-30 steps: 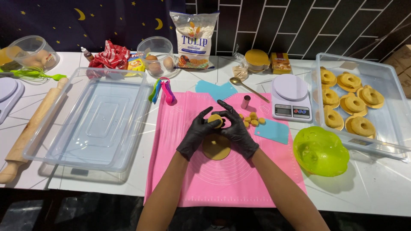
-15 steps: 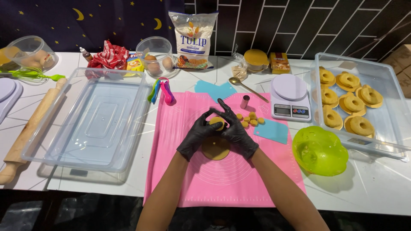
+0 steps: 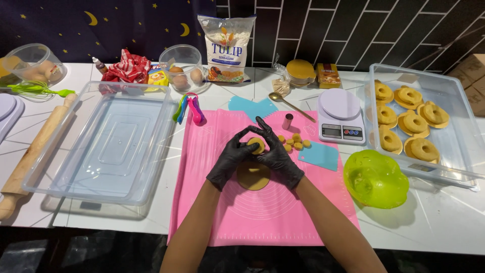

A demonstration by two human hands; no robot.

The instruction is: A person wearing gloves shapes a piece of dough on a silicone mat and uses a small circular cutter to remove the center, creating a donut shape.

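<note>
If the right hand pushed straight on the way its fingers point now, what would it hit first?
The right hand points up-left, away from the person, over the pink mat. It already touches the dough piece; past that, probably the blue scraper, though depth is unclear.

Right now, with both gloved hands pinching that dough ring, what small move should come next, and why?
Probably lift the dough ring clear in the left hand and right hand: it looks shaped, and finished rings already fill the right container.

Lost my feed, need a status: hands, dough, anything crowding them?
Left hand and right hand pinch a dough piece. Flat dough disc beneath, on pink mat. Small dough balls close right.
</note>
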